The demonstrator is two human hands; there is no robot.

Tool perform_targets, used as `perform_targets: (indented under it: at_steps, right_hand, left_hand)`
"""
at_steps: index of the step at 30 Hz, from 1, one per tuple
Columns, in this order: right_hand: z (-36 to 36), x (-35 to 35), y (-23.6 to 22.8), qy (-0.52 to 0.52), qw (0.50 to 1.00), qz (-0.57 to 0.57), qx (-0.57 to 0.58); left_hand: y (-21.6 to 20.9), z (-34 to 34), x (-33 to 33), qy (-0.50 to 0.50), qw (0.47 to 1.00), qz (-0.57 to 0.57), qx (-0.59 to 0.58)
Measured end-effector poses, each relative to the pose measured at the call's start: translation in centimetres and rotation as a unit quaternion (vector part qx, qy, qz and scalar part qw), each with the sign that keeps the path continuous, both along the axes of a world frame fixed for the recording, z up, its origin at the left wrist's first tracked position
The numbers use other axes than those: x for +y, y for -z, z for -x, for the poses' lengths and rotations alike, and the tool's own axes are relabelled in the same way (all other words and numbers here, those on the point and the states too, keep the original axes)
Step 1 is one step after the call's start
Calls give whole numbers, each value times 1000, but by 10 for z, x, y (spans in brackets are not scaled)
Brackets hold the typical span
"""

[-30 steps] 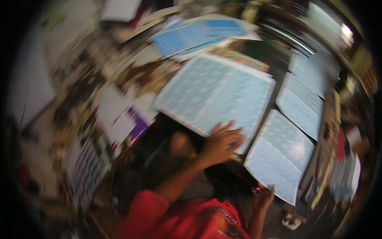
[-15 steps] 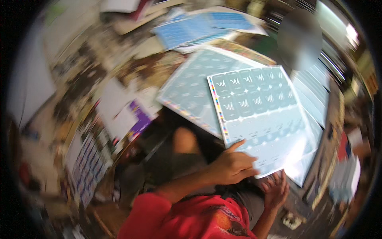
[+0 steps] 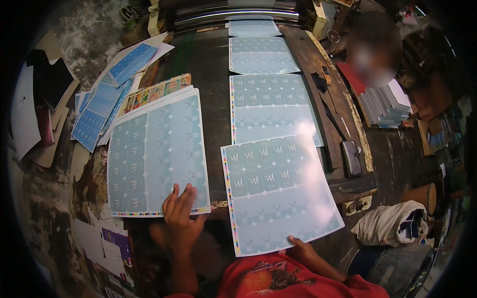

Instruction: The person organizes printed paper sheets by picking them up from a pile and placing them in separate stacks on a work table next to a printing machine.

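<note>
My right hand [image 3: 304, 252] grips the near edge of a loose printed sheet [image 3: 278, 213], thumb on top and fingers hidden underneath. The sheet is pale blue-green with rows of rounded cards, white squiggles and a colour strip along its left edge. My left hand [image 3: 183, 213] lies with fingers stretched over the near edge of a stack of similar printed sheets [image 3: 158, 154] at the left. Beyond the loose sheet, another printed sheet [image 3: 271, 116] lies on the dark table, partly covered by it. Further sheets [image 3: 261, 54] run in a line toward metal rollers [image 3: 236, 17].
Blue printed sheets [image 3: 97, 111] and a colourful picture strip [image 3: 156, 93] lie beyond the left stack. A wooden rail [image 3: 318, 99] borders the sheet line, near a dark phone-like case [image 3: 352, 159]. At right are a stack of white sheets [image 3: 387, 107], a white sack [image 3: 390, 223] and a blurred person [image 3: 373, 49].
The view has swung round and sharpened. My left hand has left the loose sheet's corner and now rests on the left stack. My right hand, earlier spread by the sheet's edge, now grips it.
</note>
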State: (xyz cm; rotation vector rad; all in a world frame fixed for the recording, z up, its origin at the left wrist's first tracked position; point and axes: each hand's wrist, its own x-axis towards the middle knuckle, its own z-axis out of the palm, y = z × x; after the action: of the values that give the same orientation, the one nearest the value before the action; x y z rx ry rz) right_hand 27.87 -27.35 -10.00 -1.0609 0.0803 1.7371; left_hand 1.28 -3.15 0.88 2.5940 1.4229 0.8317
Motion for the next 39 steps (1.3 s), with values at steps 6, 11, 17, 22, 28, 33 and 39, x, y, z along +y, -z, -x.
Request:
perform_targets:
  at_steps: [6, 11, 17, 22, 28, 33, 39]
  right_hand:
    - [7, -22, -7, -44, 999, 19, -3]
    - [5, 9, -17, 31, 999, 26, -6]
    - [-7, 33, 21, 110, 991, -61, -51]
    - [1, 49, 20, 159, 982, -31, -101]
    - [15, 69, -7, 205, 965, -14, -163]
    - [12, 102, -41, 195, 959, 6, -204]
    - [35, 328, -100, -92, 928, -356, -63]
  left_hand:
    - [7, -1, 5, -9, 999, -27, -15]
    - [9, 5, 4, -22, 999, -29, -21]
    - [17, 3, 10, -41, 986, -29, -162]
    - [18, 4, 9, -67, 961, -34, -265]
    - [16, 8, 9, -62, 953, -22, -296]
    - [18, 8, 9, -77, 928, -26, -364]
    - [22, 6, 14, -88, 913, -41, -397]
